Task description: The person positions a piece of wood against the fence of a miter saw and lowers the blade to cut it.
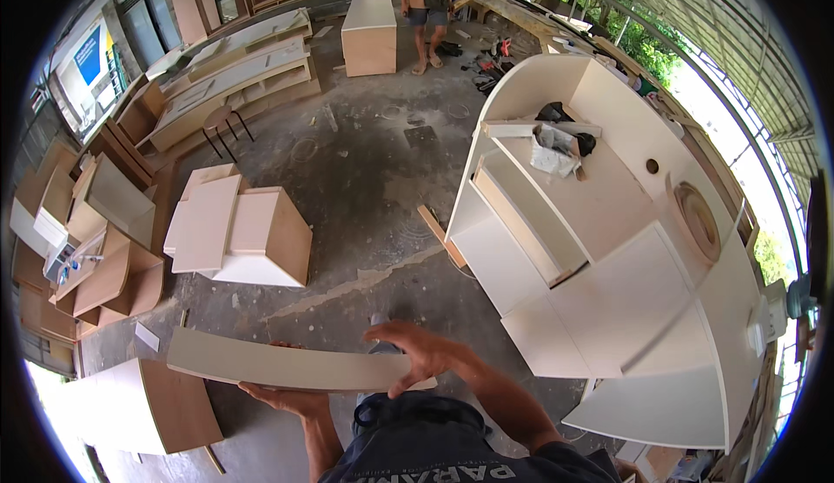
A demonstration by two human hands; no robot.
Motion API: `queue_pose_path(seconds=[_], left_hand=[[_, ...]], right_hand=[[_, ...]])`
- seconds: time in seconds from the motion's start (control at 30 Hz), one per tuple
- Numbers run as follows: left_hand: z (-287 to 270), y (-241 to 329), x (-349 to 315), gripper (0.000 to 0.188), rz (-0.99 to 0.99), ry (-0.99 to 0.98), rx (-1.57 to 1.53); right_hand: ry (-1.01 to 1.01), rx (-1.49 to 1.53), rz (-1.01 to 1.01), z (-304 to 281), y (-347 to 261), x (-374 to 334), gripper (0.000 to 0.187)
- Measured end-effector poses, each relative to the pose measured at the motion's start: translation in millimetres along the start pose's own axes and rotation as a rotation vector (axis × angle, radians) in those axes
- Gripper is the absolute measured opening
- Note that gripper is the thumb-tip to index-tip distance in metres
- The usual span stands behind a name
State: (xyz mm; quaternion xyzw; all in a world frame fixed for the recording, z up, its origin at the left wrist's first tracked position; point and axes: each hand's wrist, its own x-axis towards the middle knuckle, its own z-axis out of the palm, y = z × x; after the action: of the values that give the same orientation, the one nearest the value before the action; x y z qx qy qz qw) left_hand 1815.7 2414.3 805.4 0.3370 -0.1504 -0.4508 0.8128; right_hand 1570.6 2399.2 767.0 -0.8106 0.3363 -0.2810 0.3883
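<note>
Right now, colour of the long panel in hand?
Long panel: plain off-white; best in head view.

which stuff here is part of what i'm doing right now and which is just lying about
In hand:
pale board
left hand, supporting it from below
right hand, at its right end

Lying or standing about, untouched:
white cabinet (any link to the board unclear)
stool
wood strip on the floor
small white piece

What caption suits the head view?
Two bare hands hold a long white rectangular panel over a grey concrete floor, left of a large white curved cabinet.
</note>
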Motion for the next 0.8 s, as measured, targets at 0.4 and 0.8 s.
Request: queue_pose_path(seconds=[0.4, 0.8], left_hand=[[234, -241, 250, 0.065, -0.359, -0.611, 0.032], [476, -474, 413, 0.090, -0.690, -1.120, 0.411]], right_hand=[[0.395, 0.202, 0.407, -180, 185, 129, 0.095], [0.858, 0.285, 0.608, -382, 345, 228, 0.094]])
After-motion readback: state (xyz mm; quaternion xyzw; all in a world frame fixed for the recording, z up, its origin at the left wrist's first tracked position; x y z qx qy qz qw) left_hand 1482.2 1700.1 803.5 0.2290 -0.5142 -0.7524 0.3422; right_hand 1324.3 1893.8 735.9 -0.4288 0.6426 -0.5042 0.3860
